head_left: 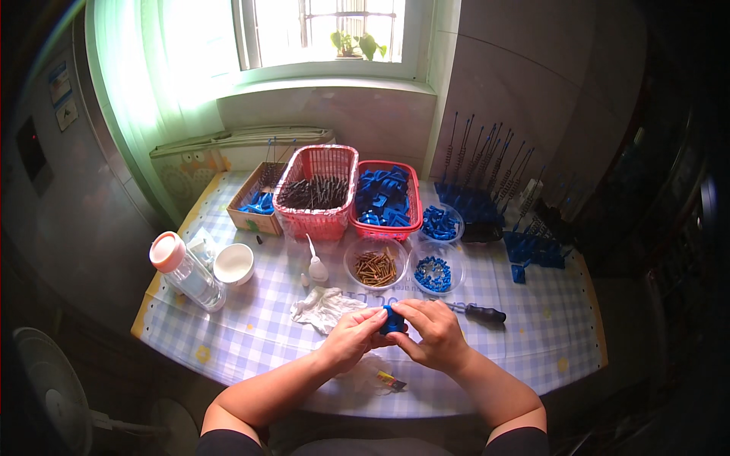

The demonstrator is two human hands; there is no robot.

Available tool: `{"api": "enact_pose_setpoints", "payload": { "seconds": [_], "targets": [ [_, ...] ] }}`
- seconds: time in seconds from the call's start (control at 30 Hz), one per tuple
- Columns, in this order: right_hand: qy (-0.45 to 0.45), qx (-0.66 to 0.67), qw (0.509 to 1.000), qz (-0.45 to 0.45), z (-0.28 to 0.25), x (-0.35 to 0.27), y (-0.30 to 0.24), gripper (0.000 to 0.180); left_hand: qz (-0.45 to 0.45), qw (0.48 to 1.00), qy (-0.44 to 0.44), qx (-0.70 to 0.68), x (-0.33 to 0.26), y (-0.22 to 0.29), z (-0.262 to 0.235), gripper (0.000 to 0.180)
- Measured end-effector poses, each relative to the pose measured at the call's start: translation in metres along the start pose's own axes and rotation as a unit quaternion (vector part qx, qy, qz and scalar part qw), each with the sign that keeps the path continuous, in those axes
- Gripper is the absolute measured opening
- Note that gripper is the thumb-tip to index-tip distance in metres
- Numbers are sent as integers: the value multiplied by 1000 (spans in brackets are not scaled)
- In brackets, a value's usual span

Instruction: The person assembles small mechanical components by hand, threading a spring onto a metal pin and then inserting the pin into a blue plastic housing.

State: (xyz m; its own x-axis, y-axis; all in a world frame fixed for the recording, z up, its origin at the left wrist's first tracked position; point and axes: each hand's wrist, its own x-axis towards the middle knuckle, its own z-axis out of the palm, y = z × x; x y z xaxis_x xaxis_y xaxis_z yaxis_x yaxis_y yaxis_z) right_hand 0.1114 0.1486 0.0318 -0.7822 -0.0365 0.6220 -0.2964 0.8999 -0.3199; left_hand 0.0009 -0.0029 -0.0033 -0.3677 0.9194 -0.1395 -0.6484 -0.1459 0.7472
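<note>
over tablecloth [251, 330]: left hand [353, 334], right hand [435, 331] gripping one blue part [392, 321]; three clear bowls [374, 288]

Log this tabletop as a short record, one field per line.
Left hand: gripping a blue part
Right hand: holding the same part
Left red basket: dark slender pieces
Right red basket: blue pieces
Leftmost clear bowl: bronze-coloured pieces
Right of hands: dark-handled tool
Table's left: pink-lidded bottle, white bowl
Near left hand: crumpled white cloth

Short black sleeves [230, 444] ended above the elbows [222, 404] in fairly straight hems. The forearms [277, 385], left hand [351, 340] and right hand [435, 338] were bare.
</note>
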Motion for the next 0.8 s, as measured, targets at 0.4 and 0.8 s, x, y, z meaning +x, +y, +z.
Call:
{"api": "enact_pose_setpoints", "payload": {
  "seconds": [0.4,0.8],
  "targets": [
    [-4,-3,1000,-8,1,-1,2,46,7,1000,-7,-6,1,-2,-2,29],
    [-7,-5,1000,-5,1,-1,2,45,6,1000,-12,-13,1,-3,-3,28]
  ]
}}
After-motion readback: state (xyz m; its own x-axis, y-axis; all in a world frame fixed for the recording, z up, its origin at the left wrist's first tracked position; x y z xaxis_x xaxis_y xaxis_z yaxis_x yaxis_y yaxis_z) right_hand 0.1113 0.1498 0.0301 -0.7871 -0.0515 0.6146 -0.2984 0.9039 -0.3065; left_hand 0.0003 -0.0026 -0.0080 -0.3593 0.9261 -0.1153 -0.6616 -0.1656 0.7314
